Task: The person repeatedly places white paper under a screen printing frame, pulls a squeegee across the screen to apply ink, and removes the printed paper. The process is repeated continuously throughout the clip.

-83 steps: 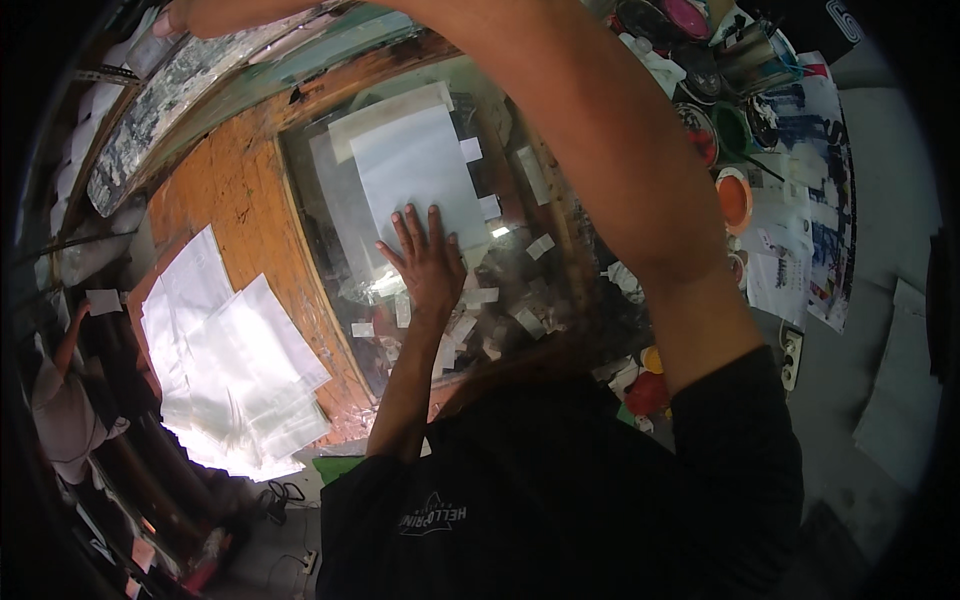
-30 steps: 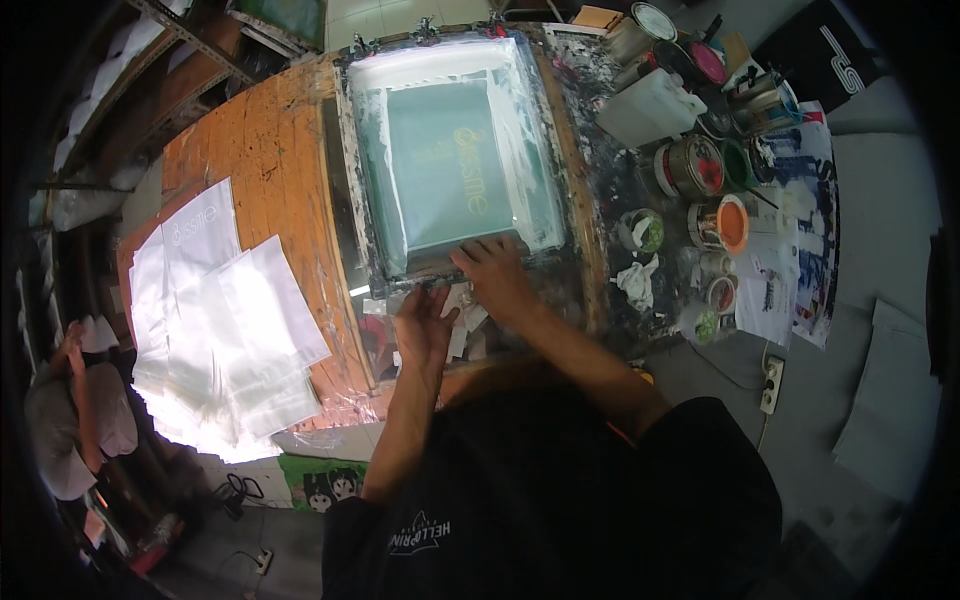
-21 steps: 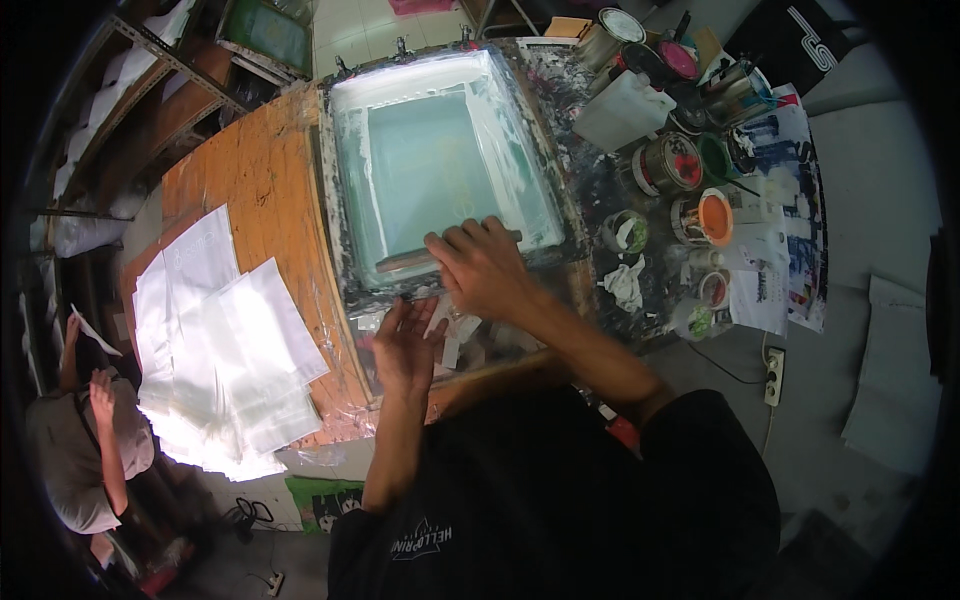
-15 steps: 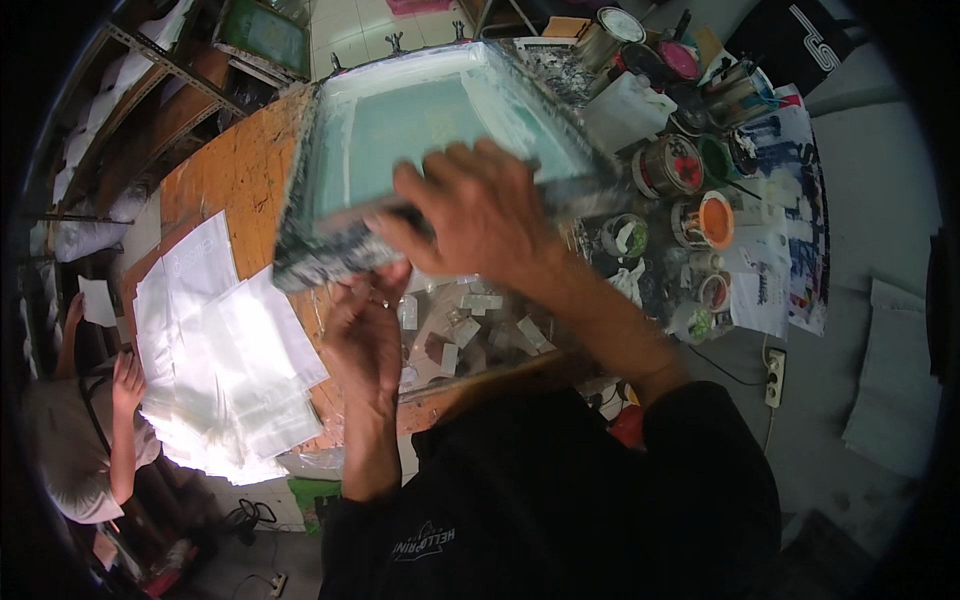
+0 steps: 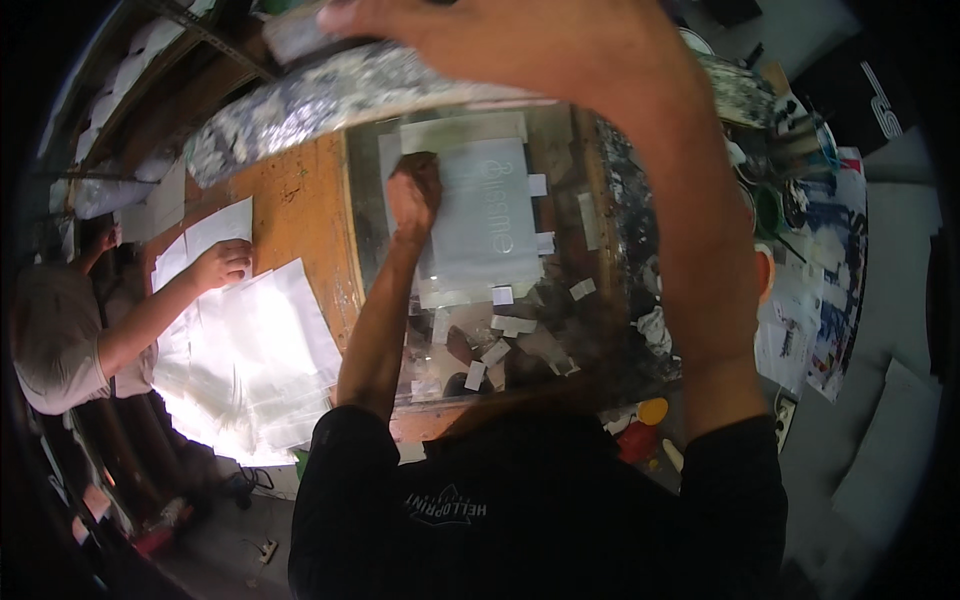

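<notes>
Co-worker: at the far left a second person's hand (image 5: 222,265) rests on a spread of clear plastic sheets (image 5: 265,350) lying on the orange wooden bench (image 5: 295,205); this hand is not the wearer's.

Left hand (image 5: 413,192): lies palm down on the upper left corner of the pale printed sheet (image 5: 478,225), fingers loosely curled and pressed to its edge. Whether the fingertips pinch the sheet or only touch it cannot be told.

Printed sheet: flat on the glass plate (image 5: 560,300), taped about with small white tabs, its long axis running away from the wearer. It lies just to the right of the left hand and below the raised frame.

Right hand (image 5: 510,40): raised close to the camera at the top of the view, closed over the near rail of the paint-crusted screen frame (image 5: 330,100), which stands tilted up clear of the sheet.

Key relation: the left hand is the nearer one to the sheet and already touching it; the right is taken up with the frame above.

Far right: paint pots (image 5: 775,205) and printed papers (image 5: 815,300), well apart from both hands.
</notes>
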The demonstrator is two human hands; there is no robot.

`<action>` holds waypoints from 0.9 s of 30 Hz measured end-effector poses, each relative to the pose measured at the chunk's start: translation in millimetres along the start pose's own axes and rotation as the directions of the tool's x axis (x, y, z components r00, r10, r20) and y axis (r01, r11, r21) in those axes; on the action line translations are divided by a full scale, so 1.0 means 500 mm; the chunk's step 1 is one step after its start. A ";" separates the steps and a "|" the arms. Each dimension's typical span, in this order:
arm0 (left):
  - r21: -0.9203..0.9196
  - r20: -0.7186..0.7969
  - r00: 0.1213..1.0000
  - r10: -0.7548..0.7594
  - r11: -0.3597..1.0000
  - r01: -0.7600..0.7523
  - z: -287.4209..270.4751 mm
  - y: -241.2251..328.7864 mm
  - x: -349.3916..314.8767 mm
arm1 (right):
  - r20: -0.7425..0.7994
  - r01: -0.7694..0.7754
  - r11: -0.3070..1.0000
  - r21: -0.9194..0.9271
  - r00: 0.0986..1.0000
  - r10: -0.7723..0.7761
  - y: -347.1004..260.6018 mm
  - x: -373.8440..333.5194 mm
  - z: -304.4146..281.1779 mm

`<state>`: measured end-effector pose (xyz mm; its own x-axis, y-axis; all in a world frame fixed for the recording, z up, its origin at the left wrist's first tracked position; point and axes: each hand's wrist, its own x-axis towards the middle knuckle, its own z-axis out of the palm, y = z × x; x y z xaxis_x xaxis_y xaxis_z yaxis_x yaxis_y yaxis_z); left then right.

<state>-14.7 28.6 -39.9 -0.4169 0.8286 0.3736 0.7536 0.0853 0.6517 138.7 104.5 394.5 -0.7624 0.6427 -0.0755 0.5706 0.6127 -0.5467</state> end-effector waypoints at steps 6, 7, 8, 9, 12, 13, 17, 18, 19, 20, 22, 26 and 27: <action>-0.297 -0.096 0.892 -0.442 0.868 0.398 -0.176 -0.082 -0.012 | -0.259 0.002 0.988 -0.156 0.965 -0.043 0.015 0.076 0.032; -0.308 -0.144 0.853 -0.502 0.842 0.443 -0.216 -0.141 -0.013 | -0.315 0.154 0.977 -0.144 0.929 -0.193 0.078 0.084 0.030; -0.250 -0.232 0.827 -0.512 0.853 0.458 -0.268 -0.202 -0.023 | -0.484 -0.118 0.956 -0.269 0.875 -0.028 0.091 0.082 0.040; -0.247 -0.253 0.788 -0.561 0.825 0.508 -0.340 -0.237 -0.019 | -0.504 -0.104 0.948 -0.300 0.862 -0.065 0.091 0.084 0.045; -0.142 -0.436 0.659 -0.612 0.770 0.622 -0.573 -0.341 -0.064 | -0.507 -0.191 0.928 -0.318 0.862 0.003 0.067 0.087 0.051; -0.032 -0.568 0.623 -0.537 0.771 0.636 -0.636 -0.397 -0.076 | -0.514 -0.162 0.937 -0.310 0.857 -0.022 0.087 0.093 0.044; -0.213 -0.563 0.443 -0.698 0.640 0.738 -0.878 -0.545 -0.164 | -0.407 -0.108 0.972 -0.210 0.913 0.013 0.122 0.118 0.038; -0.050 -0.609 0.523 -0.596 0.687 0.725 -0.908 -0.520 -0.200 | -0.352 -0.115 0.977 -0.179 0.935 0.046 0.110 0.116 0.034; 0.121 -0.627 0.611 -0.484 0.714 0.690 -0.930 -0.484 -0.235 | -0.326 -0.092 0.981 -0.168 0.945 0.033 0.110 0.119 0.034; 0.279 -0.572 0.723 -0.387 0.738 0.615 -0.944 -0.449 -0.284 | -0.309 -0.082 0.984 -0.161 0.951 0.028 0.110 0.114 0.029; 0.456 -0.491 0.824 -0.282 0.723 0.519 -0.926 -0.356 -0.410 | -0.384 -0.088 0.956 -0.281 0.923 -0.027 0.115 0.102 0.030; 0.863 -0.152 0.796 -0.586 0.315 0.396 -0.718 -0.240 -0.645 | -0.362 0.023 0.953 -0.303 0.922 -0.138 0.115 0.110 0.041; 0.841 -0.147 0.779 -0.609 0.338 0.423 -0.677 -0.213 -0.628 | -0.370 0.008 0.949 -0.315 0.920 -0.131 0.112 0.104 0.039</action>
<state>-136.0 -428.1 -3.1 -0.8587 0.5125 -0.0084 0.5057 0.8444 -0.1766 125.1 163.4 343.7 -0.6632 0.6810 0.3104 0.6312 0.7318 -0.2569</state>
